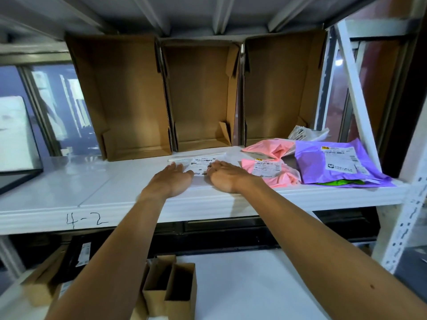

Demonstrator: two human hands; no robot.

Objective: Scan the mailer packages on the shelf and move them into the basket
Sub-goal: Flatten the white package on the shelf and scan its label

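White mailer [200, 163] lies flat beneath straight fingers [177, 167] of left hand [172, 182] and right hand [223, 177], ungrasped.

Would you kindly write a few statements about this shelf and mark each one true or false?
1. The left hand and right hand both rest on the white mailer. True.
2. The purple mailer lies to the left of both hands. False: it lies at the right end of the shelf.
3. Three open cardboard boxes stand at the back of the shelf. True.
4. The labelled pink mailer sits inside a cardboard box. False: it lies on the shelf, between the white mailer and the purple mailer.
5. The shelf's front edge is marked 4-2. True.
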